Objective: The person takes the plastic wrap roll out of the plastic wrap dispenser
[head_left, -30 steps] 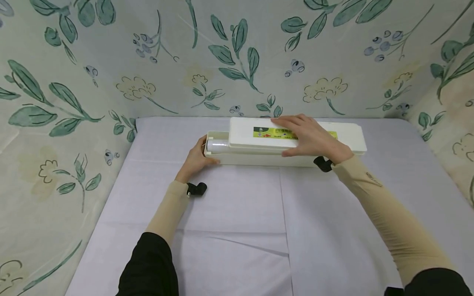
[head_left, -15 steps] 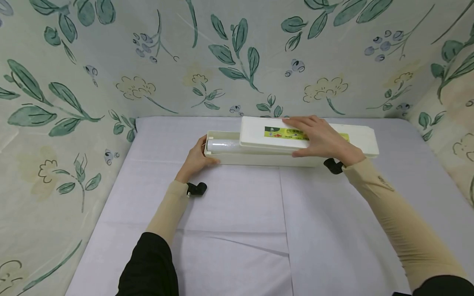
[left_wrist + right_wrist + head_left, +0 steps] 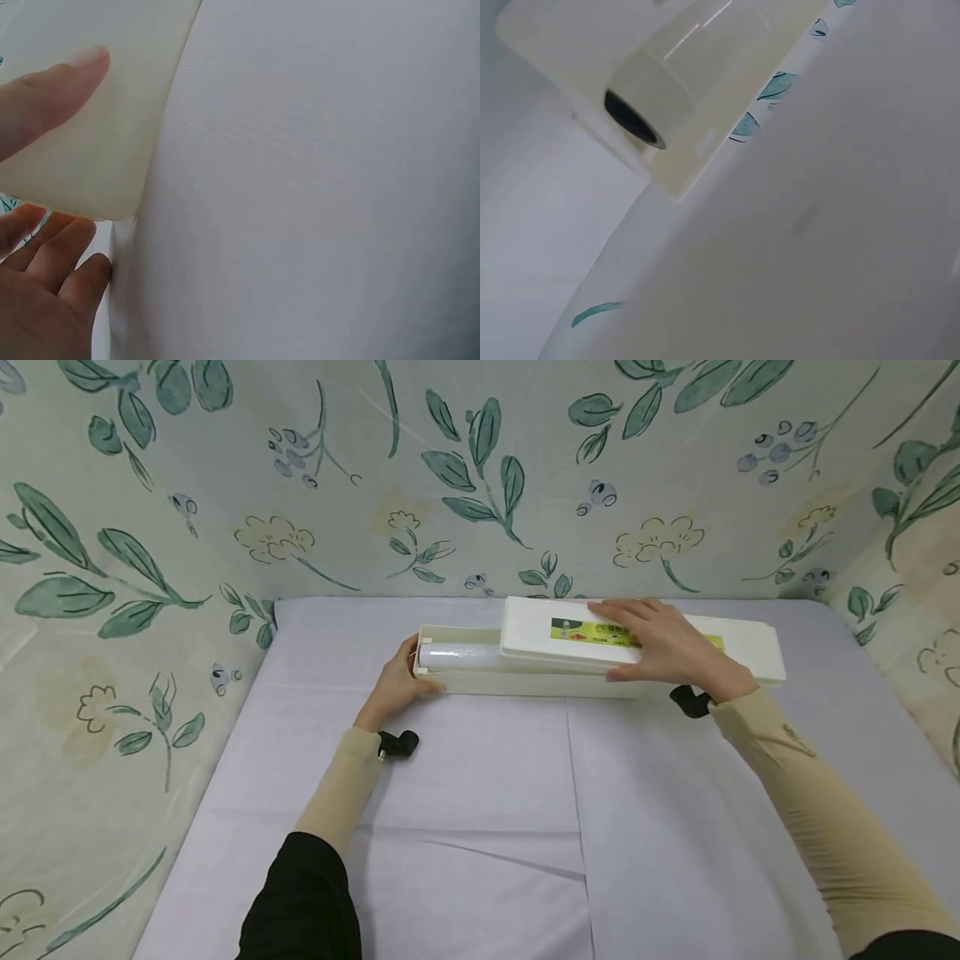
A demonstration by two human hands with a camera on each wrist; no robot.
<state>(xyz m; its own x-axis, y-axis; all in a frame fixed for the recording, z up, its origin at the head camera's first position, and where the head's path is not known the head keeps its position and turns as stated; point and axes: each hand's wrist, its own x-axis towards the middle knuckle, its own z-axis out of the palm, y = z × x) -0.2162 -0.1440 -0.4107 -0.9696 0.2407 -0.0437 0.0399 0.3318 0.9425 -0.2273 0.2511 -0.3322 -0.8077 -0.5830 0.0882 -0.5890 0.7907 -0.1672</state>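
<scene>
A long off-white cling film box (image 3: 525, 684) lies lengthwise near the table's far edge. My left hand (image 3: 393, 689) grips its left end; in the left wrist view the thumb (image 3: 56, 97) presses the front wall and the fingers bend at the end. A white lid (image 3: 738, 647) with a yellow-green label sits askew over the box, shifted right and past its right end. Spanning the lid, my right hand (image 3: 667, 647) holds it with fingers on the far side and thumb at the near edge. A cling film roll (image 3: 459, 655) shows inside at the left; the right wrist view reveals its hollow end.
White cloth (image 3: 465, 777) with creases covers the table. Leaf-patterned cloth (image 3: 337, 543) hangs behind and at both sides. Small black camera mounts (image 3: 397, 743) sit at the wrists.
My right hand has slid the lid to the right, and more of the roll is uncovered. My left hand and the box have stayed in place.
</scene>
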